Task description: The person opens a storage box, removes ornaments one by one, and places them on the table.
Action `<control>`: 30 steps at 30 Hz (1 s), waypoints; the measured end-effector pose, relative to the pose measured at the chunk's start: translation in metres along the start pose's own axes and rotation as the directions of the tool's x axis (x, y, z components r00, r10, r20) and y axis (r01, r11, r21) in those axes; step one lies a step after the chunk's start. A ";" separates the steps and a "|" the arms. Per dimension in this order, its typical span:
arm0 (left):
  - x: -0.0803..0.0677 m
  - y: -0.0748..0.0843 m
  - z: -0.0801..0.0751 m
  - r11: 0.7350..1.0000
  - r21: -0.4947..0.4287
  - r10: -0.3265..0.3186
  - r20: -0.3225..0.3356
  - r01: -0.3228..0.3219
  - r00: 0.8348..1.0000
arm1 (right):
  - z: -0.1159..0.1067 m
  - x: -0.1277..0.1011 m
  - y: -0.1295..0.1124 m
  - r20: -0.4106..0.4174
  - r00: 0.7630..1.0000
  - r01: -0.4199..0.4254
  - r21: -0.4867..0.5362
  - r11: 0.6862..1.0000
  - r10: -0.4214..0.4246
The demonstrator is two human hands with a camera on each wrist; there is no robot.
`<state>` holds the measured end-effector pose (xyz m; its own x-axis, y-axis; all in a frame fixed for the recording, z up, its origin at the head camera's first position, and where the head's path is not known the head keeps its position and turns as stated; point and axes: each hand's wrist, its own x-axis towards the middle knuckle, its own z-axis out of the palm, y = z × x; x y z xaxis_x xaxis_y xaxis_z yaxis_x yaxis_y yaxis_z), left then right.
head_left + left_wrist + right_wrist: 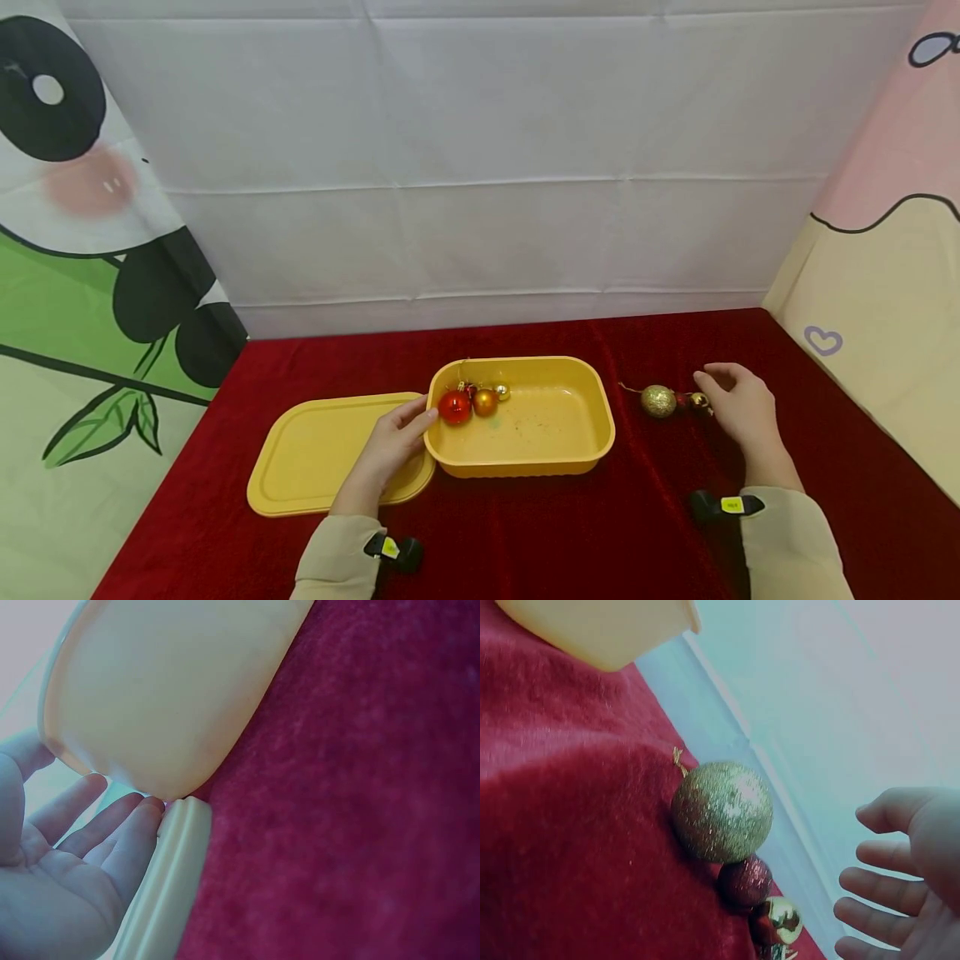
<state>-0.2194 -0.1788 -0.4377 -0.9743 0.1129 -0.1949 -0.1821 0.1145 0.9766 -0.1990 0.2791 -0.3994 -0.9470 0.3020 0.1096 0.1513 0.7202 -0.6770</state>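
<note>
A yellow plastic box (540,446), open at the top, stands mid-table. Inside, at its left end, lie a red ball ornament (454,407), an orange-gold ball (485,402) and a small shiny gold ball (502,392). My left hand (393,442) holds the box's left end, thumb at the rim and fingertips against the outer wall. On the right, a glittery gold ball (721,812) with a string loop lies in line with a small dark red ball (745,881) and a shiny gold one (784,921). My right hand (746,408) hovers just right of them, fingers loosely spread and holding nothing.
A yellow lid (315,454) lies flat left of the box, partly beneath my left hand. Dark red cloth (525,542) covers the table. A white sheet (487,167) hangs behind, with printed cloths on both sides.
</note>
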 end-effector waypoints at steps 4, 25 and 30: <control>0.000 0.000 0.000 1.000 -0.001 0.001 0.000 -0.001 1.000 | 0.000 -0.001 -0.008 -0.016 1.000 0.012 0.014 1.000 -0.012; -0.001 0.000 -0.002 1.000 0.000 0.007 0.004 -0.007 1.000 | 0.018 -0.006 -0.028 0.015 0.997 0.069 0.044 0.997 -0.070; 0.000 0.000 0.000 1.000 0.000 0.007 0.005 -0.007 1.000 | 0.023 -0.008 -0.031 0.025 0.996 0.082 0.053 0.995 -0.083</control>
<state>-0.2192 -0.1790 -0.4372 -0.9749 0.1189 -0.1883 -0.1750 0.1141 0.9779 -0.2029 0.2400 -0.3964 -0.9630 0.2253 0.1477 0.0579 0.7084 -0.7034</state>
